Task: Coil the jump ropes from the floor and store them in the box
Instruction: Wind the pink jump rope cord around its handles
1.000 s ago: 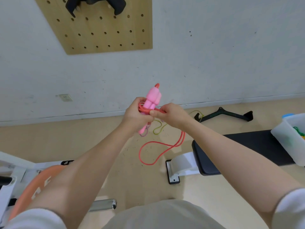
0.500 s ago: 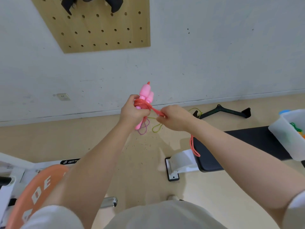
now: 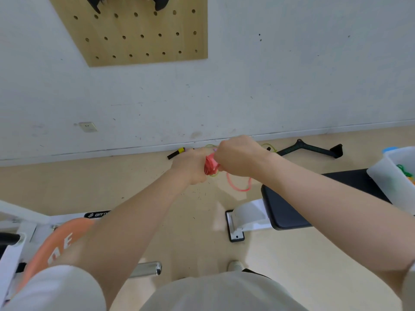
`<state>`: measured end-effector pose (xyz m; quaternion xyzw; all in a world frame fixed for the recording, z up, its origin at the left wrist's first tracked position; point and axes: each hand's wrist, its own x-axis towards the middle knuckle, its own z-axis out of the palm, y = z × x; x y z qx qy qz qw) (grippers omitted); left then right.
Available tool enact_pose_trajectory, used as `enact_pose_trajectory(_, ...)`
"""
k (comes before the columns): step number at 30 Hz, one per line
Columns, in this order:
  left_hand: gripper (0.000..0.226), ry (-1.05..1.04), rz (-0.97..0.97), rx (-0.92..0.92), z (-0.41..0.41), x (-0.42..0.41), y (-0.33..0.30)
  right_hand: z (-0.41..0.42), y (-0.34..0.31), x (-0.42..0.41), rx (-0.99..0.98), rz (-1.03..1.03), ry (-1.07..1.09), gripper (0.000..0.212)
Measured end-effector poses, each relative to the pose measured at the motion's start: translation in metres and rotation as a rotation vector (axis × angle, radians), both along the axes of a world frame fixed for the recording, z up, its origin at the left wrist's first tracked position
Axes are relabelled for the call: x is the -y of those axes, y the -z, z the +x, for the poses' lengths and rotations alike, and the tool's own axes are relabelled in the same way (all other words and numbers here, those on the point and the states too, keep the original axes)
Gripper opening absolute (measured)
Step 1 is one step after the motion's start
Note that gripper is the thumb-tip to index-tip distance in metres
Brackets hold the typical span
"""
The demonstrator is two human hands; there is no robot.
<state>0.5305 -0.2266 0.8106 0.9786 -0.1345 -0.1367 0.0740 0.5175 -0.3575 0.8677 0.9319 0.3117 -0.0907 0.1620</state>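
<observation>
My left hand [image 3: 190, 167] grips the pink jump rope [image 3: 211, 168], whose red cord is wound into a tight bundle around the handles. My right hand [image 3: 238, 157] is closed over the top of the bundle and holds the cord; a short red loop [image 3: 239, 185] hangs below it. The pink handles are hidden by my hands. A yellow-green rope [image 3: 268, 147] lies on the floor by the wall, partly behind my hands, with a black and yellow handle [image 3: 176, 153] to the left. The translucent white box [image 3: 386, 176] stands on the bench at the right, with green rope inside.
A black padded bench [image 3: 292, 203] on a white frame reaches in from the right. A black bar attachment [image 3: 312, 149] lies by the wall. An orange weight plate [image 3: 60, 241] and white machine frame are at lower left. A wooden pegboard [image 3: 139, 34] hangs on the wall.
My hands have dropped lower in view. My right hand has come over the top of the bundle, hiding the pink handles. The hanging red loop is much shorter than a second ago.
</observation>
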Motion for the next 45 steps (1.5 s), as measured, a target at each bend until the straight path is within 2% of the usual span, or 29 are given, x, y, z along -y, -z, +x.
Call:
enact_pose_trajectory(3, 0.031, 0.214, 0.123, 0.083, -0.007, -0.001, -0.011, 0.006, -0.016, 0.0, -0.061, 0.094, -0.063, 0.023)
enact_pose_trajectory(6, 0.035, 0.343, 0.097, 0.183, -0.01, -0.007, -0.024, 0.017, -0.027, 0.012, -0.273, 0.405, 0.052, 0.019)
enact_pose_trajectory(12, 0.107, 0.341, -0.275, 0.138, -0.021, -0.027, -0.049, 0.03, -0.014, 0.035, -0.745, 1.005, 0.336, 0.01)
enact_pose_trajectory(15, 0.109, 0.294, -0.506, 0.096, -0.022, -0.039, -0.052, 0.03, -0.001, 0.027, -0.911, 1.346, 0.429, 0.008)
enact_pose_trajectory(17, 0.101, 0.256, -0.667, 0.084, -0.022, -0.047, -0.051, 0.028, 0.007, 0.016, -0.894, 1.488, 0.498, 0.011)
enact_pose_trajectory(18, 0.094, 0.222, -0.775, 0.058, -0.022, -0.05, -0.05, 0.025, 0.012, 0.009, -0.806, 1.501, 0.536, 0.016)
enact_pose_trajectory(20, 0.077, 0.071, -1.027, -0.025, -0.022, -0.055, -0.047, 0.016, 0.016, -0.011, -0.547, 1.45, 0.559, 0.024)
enact_pose_trajectory(22, 0.062, -0.109, -1.109, -0.03, -0.018, -0.059, -0.047, 0.008, 0.02, -0.032, -0.351, 1.321, 0.499, 0.031)
enact_pose_trajectory(24, 0.059, -0.219, -0.95, 0.043, -0.013, -0.066, -0.047, 0.008, 0.029, -0.048, -0.349, 1.085, 0.437, 0.027)
enact_pose_trajectory(26, 0.064, -0.257, -0.644, 0.136, -0.007, -0.077, -0.042, 0.007, 0.036, -0.057, -0.455, 0.869, 0.435, 0.008)
enact_pose_trajectory(28, 0.059, -0.258, -0.357, 0.188, -0.002, -0.09, -0.036, 0.003, 0.033, -0.062, -0.487, 0.726, 0.427, 0.011)
enact_pose_trajectory(31, 0.046, -0.239, -0.102, 0.132, 0.004, -0.104, -0.024, 0.0, 0.023, -0.07, -0.344, 0.507, 0.314, 0.022)
enact_pose_trajectory(34, 0.042, -0.142, 0.13, 0.066, 0.006, -0.103, -0.015, 0.0, 0.025, -0.081, -0.241, 0.322, 0.201, 0.024)
enact_pose_trajectory(36, 0.042, -0.029, 0.231, 0.123, 0.004, -0.094, -0.013, 0.003, 0.025, -0.086, -0.208, 0.283, 0.127, 0.021)
enact_pose_trajectory(38, 0.036, 0.118, 0.259, 0.167, 0.001, -0.087, -0.014, 0.007, 0.011, -0.085, -0.17, 0.229, 0.063, 0.018)
enact_pose_trajectory(41, 0.026, 0.334, 0.213, 0.13, -0.005, -0.086, -0.016, 0.015, -0.009, -0.073, -0.011, 0.169, -0.11, 0.038)
enact_pose_trajectory(43, 0.027, 0.454, 0.201, 0.17, -0.004, -0.085, -0.025, 0.018, -0.013, -0.064, 0.052, 0.242, -0.152, 0.042)
enact_pose_trajectory(45, 0.035, 0.52, 0.14, 0.213, 0.002, -0.086, -0.033, 0.021, -0.014, -0.058, 0.003, 0.433, -0.101, 0.039)
